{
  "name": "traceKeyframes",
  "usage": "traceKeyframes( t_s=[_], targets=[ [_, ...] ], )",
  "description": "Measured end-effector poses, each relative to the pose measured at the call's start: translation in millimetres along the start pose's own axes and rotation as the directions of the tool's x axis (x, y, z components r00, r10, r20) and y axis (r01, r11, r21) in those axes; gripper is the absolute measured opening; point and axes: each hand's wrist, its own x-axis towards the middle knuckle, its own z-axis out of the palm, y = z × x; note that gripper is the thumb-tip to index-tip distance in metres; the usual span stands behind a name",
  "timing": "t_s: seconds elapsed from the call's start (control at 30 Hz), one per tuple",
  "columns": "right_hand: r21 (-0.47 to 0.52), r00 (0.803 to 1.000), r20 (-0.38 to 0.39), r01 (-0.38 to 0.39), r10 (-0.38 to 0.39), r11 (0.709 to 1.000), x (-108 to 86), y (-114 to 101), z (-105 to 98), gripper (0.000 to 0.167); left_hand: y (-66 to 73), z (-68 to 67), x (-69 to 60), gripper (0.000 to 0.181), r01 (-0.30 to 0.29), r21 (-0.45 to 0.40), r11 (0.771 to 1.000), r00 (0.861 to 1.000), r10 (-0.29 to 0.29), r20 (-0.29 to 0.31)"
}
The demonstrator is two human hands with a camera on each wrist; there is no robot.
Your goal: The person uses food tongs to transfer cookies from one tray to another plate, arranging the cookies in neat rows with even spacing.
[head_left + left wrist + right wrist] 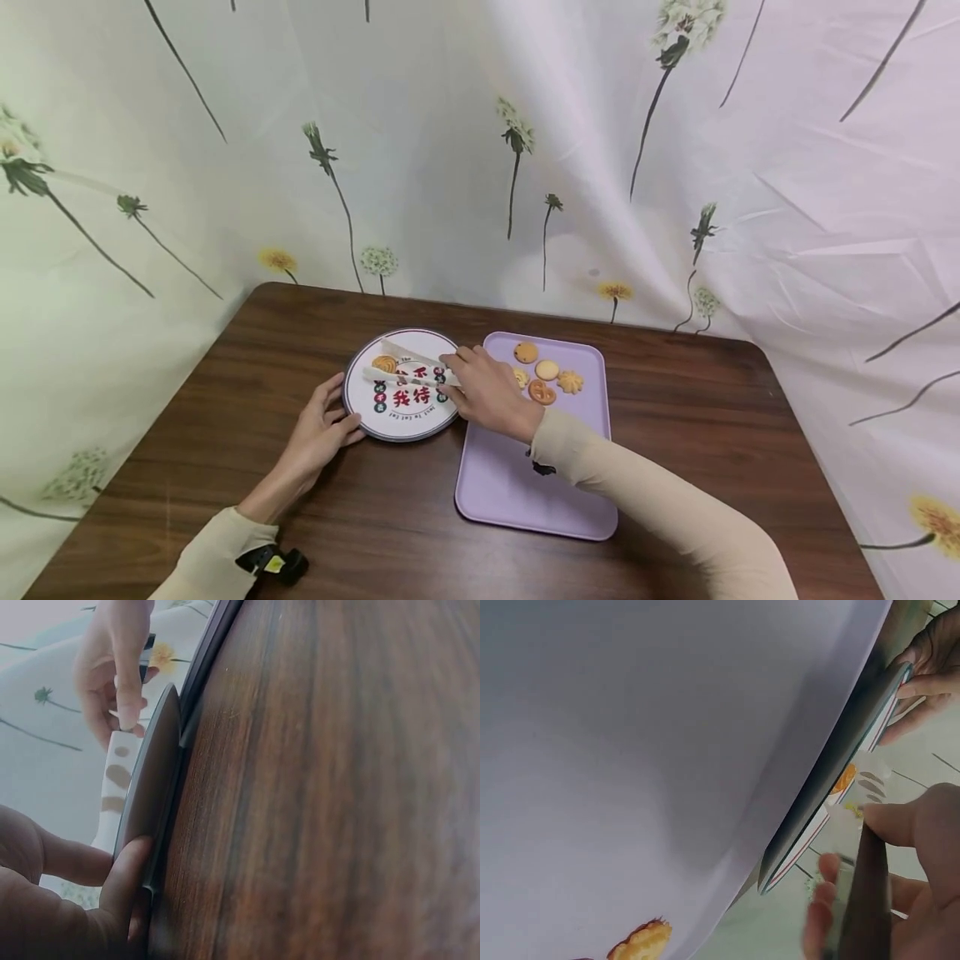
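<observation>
On the table's left side is a round white plate (pixel 408 425) with a dark rim and red and green printing. My left hand (pixel 318 429) grips its left edge; in the left wrist view, thumb and fingers (pixel 127 881) pinch the rim. My right hand (pixel 487 392) holds pale spotted tongs (pixel 412 379), reaching leftward over the plate. Between the tong arms is a round swirled cookie (pixel 385 364) near the plate's upper left; whether the tips touch it I cannot tell. To the right, a lilac tray (pixel 517 500) bears several cookies (pixel 547 369), partly behind my right hand.
The dark wooden table (pixel 300 333) ends at the back against a pale curtain (pixel 435 167) printed with dandelions. Tray and plate lie close side by side. Among the tray's cookies is a pretzel-shaped one (pixel 542 392). My right forearm crosses above the tray.
</observation>
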Motion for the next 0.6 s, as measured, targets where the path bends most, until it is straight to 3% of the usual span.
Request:
traceKeyframes(
  t_s=[0.17, 0.33, 0.6],
  targets=[
    [0.012, 0.996, -0.09, 0.026, -0.025, 1.0, -7.6, 2.2, -7.5, 0.047, -2.8, 1.2, -0.1, 0.08, -0.003, -0.008, 1.0, 1.0, 0.003, -0.001],
    [0.036, 0.994, -0.101, 0.039, -0.036, 0.999, -17.6, 5.0, -18.8, 0.046, -4.5, -1.0, -1.4, 0.08, -0.002, -0.006, 1.0, 1.0, 0.002, -0.001],
    [0.069, 0.989, -0.144, -0.024, 0.034, 0.997, -38.5, 22.5, -26.2, 0.044, -4.6, -1.2, -0.2, 0.08, -0.022, 0.008, 1.0, 1.0, 0.022, 0.01]
  ],
)
